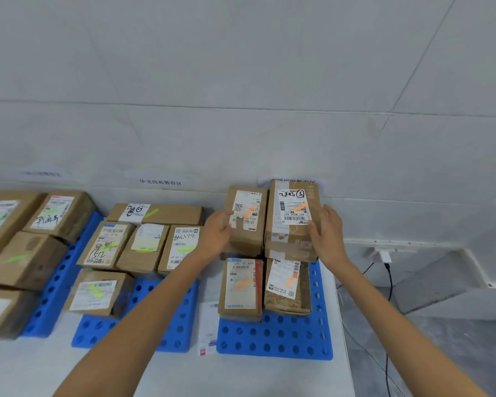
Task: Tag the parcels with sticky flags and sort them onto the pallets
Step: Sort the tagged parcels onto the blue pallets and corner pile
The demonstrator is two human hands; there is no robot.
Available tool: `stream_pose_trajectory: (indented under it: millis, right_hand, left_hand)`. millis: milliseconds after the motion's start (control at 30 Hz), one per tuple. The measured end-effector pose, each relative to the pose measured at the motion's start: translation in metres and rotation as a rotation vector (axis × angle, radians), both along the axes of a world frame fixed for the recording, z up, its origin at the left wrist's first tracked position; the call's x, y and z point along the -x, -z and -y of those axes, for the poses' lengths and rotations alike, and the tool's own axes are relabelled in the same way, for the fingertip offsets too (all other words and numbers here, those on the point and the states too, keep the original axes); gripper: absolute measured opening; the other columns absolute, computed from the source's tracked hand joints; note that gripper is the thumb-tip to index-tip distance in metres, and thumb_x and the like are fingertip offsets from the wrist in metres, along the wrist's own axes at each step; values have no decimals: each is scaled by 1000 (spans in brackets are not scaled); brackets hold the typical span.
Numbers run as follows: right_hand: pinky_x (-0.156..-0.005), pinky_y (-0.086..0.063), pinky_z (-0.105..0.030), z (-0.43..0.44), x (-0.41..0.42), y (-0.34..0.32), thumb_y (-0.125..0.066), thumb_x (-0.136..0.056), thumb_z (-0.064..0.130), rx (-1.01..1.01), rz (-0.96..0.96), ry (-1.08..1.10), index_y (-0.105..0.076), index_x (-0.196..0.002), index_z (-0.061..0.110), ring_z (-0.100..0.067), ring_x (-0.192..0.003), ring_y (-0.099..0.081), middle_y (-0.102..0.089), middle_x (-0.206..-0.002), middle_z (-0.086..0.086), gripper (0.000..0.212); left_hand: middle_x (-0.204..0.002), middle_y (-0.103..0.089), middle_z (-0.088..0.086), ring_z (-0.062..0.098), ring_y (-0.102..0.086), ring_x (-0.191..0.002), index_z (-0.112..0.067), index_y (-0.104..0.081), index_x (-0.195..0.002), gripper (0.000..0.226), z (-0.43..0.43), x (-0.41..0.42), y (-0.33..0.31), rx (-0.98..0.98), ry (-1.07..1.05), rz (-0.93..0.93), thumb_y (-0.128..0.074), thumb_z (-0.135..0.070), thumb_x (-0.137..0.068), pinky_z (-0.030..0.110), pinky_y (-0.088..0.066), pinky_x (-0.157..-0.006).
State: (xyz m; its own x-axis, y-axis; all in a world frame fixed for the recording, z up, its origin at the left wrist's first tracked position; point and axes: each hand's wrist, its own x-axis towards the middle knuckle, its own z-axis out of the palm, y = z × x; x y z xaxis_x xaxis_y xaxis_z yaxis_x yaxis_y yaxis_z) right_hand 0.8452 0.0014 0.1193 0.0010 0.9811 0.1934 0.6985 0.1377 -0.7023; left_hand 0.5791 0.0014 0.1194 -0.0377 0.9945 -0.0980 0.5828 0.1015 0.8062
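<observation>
On the back of the right blue pallet (275, 336) stand two brown parcels side by side against the wall, each with an orange sticky flag on its label. My left hand (216, 233) presses against the left side of the smaller parcel (245, 222), fingertips reaching its label edge. My right hand (327, 233) grips the right edge of the taller parcel (291, 222), fingers curled onto its face. Two more orange-flagged parcels (241, 287) lie in front of them.
The middle blue pallet (181, 310) carries several parcels with yellow flags. The left pallet (55, 282) carries green-flagged ones. A paper sheet (208, 325) lies between pallets. Black cables and a white plug (384, 257) are on the grey floor to the right.
</observation>
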Motion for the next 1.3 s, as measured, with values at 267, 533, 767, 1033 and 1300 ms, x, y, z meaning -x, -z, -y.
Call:
stream_pose_trajectory:
  millis: [267, 533, 767, 1033, 1300]
  right_hand:
    - [-104, -27, -27, 36, 107, -49, -45, -96, 9, -163, 73, -181, -59, -117, 9, -25, -121, -40, -53, -122, -10, 25]
    - [-91, -32, -23, 105, 319, -57, -44, -98, 18, -88, 17, -503, -57, -119, 10, -22, -113, -49, -58, -116, -6, 26]
    - [-94, -42, -26, 176, 515, -47, -39, -99, 30, 96, -8, -797, -49, -128, 28, -9, -114, -50, -53, -123, 4, 30]
    - [-79, -34, 1, 205, 619, -51, -46, -97, 16, 123, 41, -958, -59, -119, 19, -3, -103, -50, -59, -110, 9, 25]
    - [-76, -34, 3, 165, 664, -59, -47, -96, 10, 175, -60, -961, -63, -109, 16, 2, -99, -56, -65, -104, 6, 21]
  left_hand:
    - [-119, -60, -5, 10, -53, -107, -23, -57, -123, 31, 77, 116, -46, -89, -75, 36, -40, -14, -99, 27, -42, -92]
    - [-115, -61, -3, 11, -53, -106, -15, -62, -114, 28, 226, 340, -78, -203, -380, -87, -42, -5, -97, 12, -38, -86]
    - [-109, -66, 0, 14, -58, -103, -16, -64, -106, 25, 377, 510, -75, -193, -694, -168, -44, -4, -97, 21, -39, -79]
    - [-97, -66, -11, 1, -58, -94, -26, -62, -98, 26, 421, 581, -75, -179, -778, -155, -46, -5, -96, -1, -35, -69]
    - [-105, -64, -7, 11, -57, -105, -19, -64, -104, 23, 400, 638, -75, -166, -828, -195, -46, -7, -97, 21, -39, -84]
